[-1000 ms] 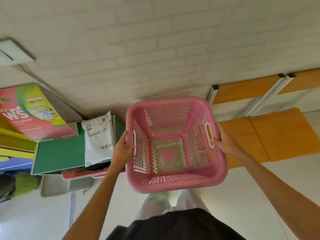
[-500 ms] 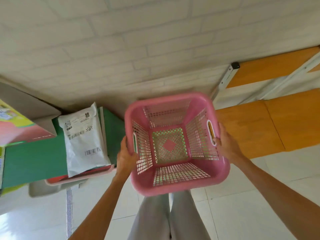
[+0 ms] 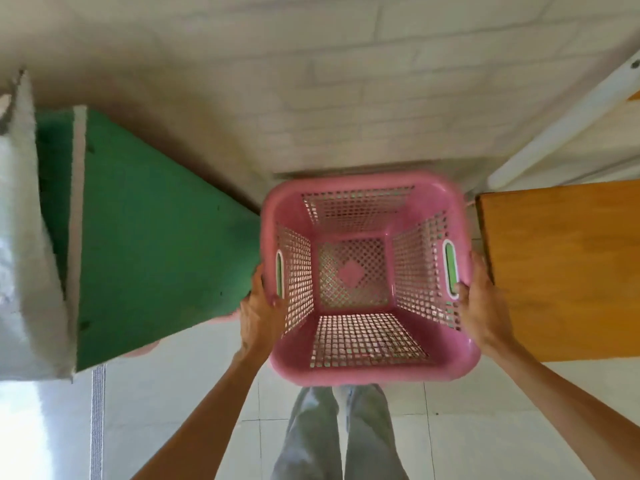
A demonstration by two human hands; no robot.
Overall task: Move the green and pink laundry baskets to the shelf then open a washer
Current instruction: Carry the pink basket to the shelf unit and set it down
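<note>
An empty pink laundry basket [image 3: 367, 367] with lattice walls fills the centre of the head view, held low in front of a white brick wall. My left hand [image 3: 258, 315] grips its left rim by the handle slot. My right hand [image 3: 481, 306] grips its right rim by the other slot. Green shows through both handle slots and through the lattice, as if a green basket sits under or around the pink one; I cannot tell more. No washer is in view.
A wooden shelf board [image 3: 561, 268] lies just right of the basket, with a white metal frame bar [image 3: 568, 123] above it. A green box [image 3: 152, 237] with a white parcel [image 3: 24, 244] is close on the left. White tiled floor [image 3: 166, 410] and my legs [image 3: 339, 434] are below.
The view has tipped downward and closer. The pink basket has come lower, between the green box and the wooden shelf. Green now shows through its handle slots. Both hands keep their grip.
</note>
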